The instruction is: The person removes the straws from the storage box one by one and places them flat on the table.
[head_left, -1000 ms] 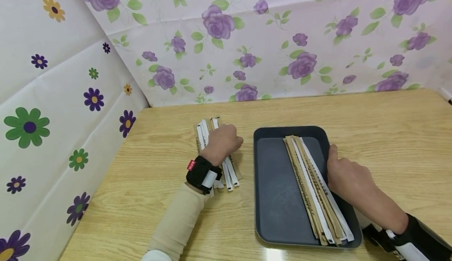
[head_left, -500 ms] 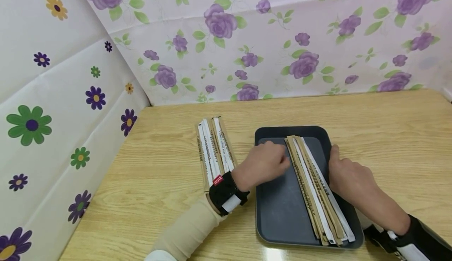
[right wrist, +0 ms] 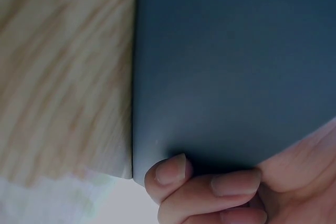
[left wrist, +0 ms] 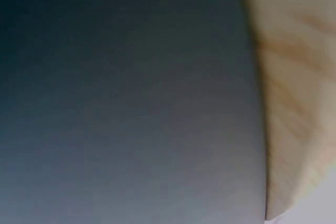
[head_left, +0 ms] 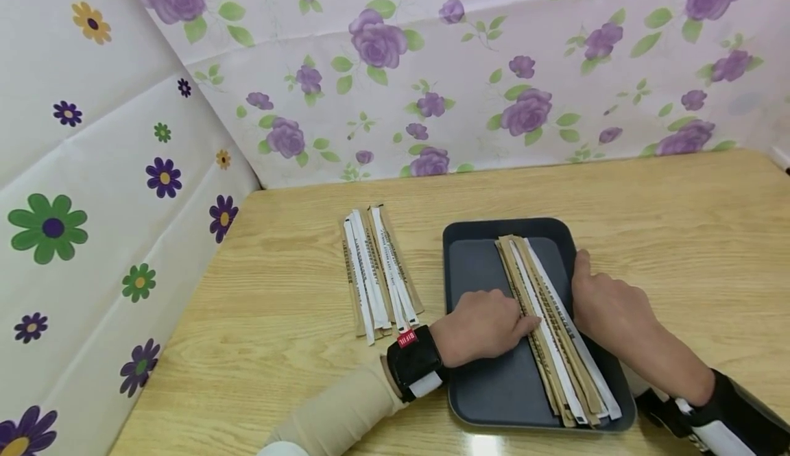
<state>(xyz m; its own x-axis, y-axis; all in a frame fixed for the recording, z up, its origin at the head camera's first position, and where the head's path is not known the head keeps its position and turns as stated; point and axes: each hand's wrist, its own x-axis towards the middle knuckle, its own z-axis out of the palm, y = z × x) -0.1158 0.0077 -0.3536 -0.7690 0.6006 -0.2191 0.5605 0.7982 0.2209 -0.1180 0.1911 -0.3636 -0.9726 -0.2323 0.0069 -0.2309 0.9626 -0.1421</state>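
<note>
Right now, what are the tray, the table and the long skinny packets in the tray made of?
Tray: probably plastic, maybe coated metal; it's dark grey and smooth.
Table: wood or a wood-look covering; it has yellowish grain and a shiny glint near the tray.
Packets: the wrappers look like paper, brown and white, flat with dark printing. Their insides are hidden.

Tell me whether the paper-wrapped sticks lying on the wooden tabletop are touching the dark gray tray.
Apart. The head view shows a strip of bare wooden tabletop between those paper-wrapped sticks and the dark gray tray.
</note>
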